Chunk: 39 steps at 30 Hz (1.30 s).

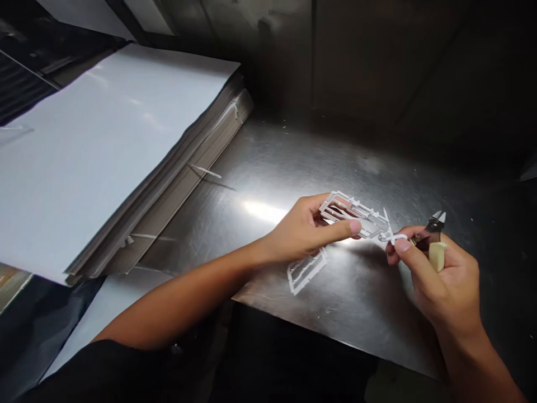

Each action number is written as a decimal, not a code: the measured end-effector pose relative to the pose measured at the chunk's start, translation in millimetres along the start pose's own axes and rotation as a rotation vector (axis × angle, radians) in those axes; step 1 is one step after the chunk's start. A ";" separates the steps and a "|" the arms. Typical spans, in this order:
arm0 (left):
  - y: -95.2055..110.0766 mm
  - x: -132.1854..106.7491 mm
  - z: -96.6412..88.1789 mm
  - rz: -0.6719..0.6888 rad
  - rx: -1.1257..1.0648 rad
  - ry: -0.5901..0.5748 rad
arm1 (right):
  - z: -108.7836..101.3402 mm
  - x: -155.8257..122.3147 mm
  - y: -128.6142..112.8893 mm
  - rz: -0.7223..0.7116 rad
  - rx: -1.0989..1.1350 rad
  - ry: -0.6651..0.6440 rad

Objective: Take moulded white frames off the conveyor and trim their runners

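My left hand (304,232) is closed on a white plastic moulded frame (356,215), thumb and fingers pinching its left end above the steel table (293,168). A second white frame piece (306,272) hangs below that hand. My right hand (436,274) grips small side cutters (432,229) with a cream handle, jaws pointing up and away. Its thumb and forefinger also pinch a thin white sprue (394,239) that sticks out from the frame's right end.
A thick stack of white sheets (104,145) lies on the left of the table, with thin plastic strips (203,170) beside its edge. A dark wall stands behind. The table's front edge runs below my hands.
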<state>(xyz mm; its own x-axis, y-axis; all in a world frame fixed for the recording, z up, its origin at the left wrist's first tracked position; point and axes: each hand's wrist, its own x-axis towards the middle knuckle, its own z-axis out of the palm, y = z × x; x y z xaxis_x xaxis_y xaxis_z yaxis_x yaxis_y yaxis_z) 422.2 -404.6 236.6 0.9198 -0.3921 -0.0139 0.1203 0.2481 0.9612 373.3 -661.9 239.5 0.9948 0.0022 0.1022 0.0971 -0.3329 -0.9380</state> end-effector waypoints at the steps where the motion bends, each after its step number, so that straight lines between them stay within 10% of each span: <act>1: 0.7 -1.3 -1.1 0.020 0.007 0.008 | -2.0 0.5 -1.0 -0.010 -0.058 0.002; 7: 6.1 -7.7 4.8 -0.070 0.013 0.113 | 1.6 -4.6 4.8 -0.109 -0.137 0.119; 11: 3.6 -8.0 10.6 -0.084 -0.094 0.193 | 9.6 -11.5 13.4 -0.146 -0.014 -0.052; 39: -8.9 -16.2 13.5 0.017 -0.007 0.108 | 16.9 -12.1 5.2 -0.114 -0.087 -0.146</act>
<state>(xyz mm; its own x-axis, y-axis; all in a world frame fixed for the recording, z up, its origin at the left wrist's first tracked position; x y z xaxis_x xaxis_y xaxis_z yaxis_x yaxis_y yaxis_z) 401.2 -412.4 232.0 0.9564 -0.2906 -0.0276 0.1069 0.2604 0.9596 362.3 -647.7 227.8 0.9722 0.1793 0.1507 0.2123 -0.4027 -0.8904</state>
